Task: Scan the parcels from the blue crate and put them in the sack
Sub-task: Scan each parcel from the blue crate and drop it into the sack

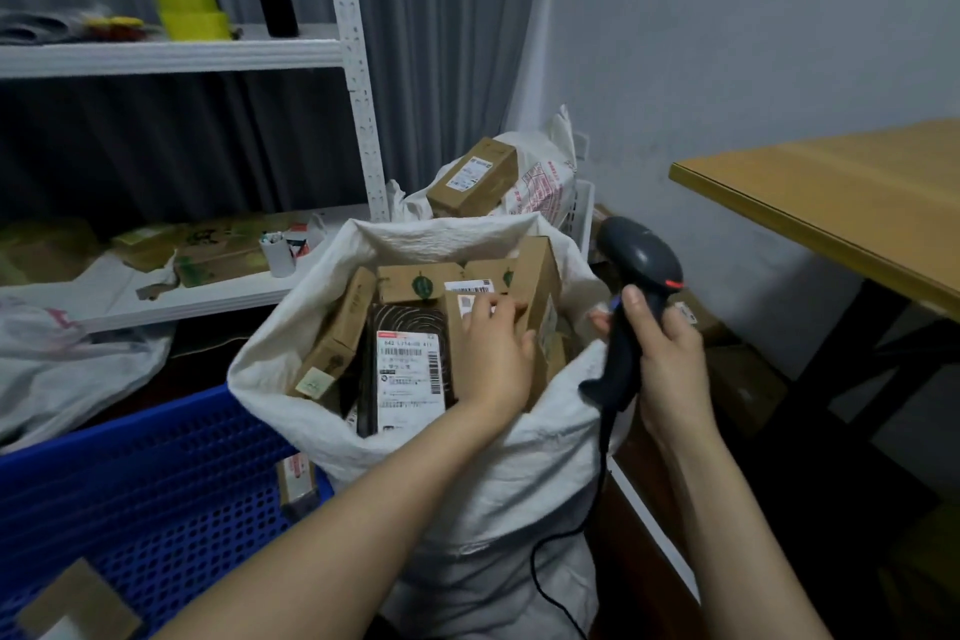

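Head view: the white sack (519,483) stands open in the middle of the frame, packed almost to its rim with cardboard boxes and a dark label-faced packet (410,327). The left hand (493,353) reaches into its mouth, fingers and thumb curled round a cardboard parcel (466,303) that sits among the others. To the right, the right hand (670,353) grips the handle of the corded scanner (641,255), head up, beside the sack.

The blue crate (156,483) fills the lower left. One small parcel (296,478) leans against its wall and a piece of cardboard (78,603) lies near the bottom edge. Most parcels look already bagged, and at least these seem left.
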